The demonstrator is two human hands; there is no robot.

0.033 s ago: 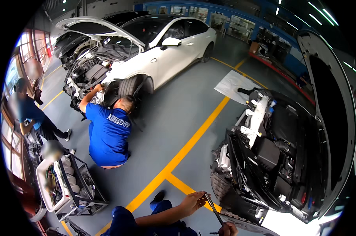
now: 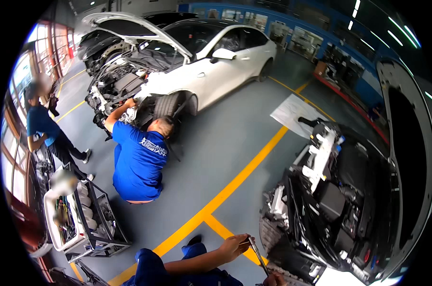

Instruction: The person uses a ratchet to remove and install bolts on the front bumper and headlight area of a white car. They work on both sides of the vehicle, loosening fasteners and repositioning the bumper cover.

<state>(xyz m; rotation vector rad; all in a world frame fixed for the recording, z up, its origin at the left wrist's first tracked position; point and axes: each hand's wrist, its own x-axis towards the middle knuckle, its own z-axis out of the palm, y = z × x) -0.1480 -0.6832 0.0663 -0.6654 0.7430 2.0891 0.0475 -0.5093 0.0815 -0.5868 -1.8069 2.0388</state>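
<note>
The left hand pinches the upper end of a slanted metal rod while the right hand grips its lower end near the black car.

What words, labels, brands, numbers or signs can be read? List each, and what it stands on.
White lettering, back of bright-blue short-sleeved shirt: legible, but not copied here.
Slim, silver metal tool: markings, if any, too small.
Black car's engine bay: labels, if any, too small.

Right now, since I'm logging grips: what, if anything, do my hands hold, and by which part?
A slim metal tool: left hand at its far end, right hand at its near end.
</note>
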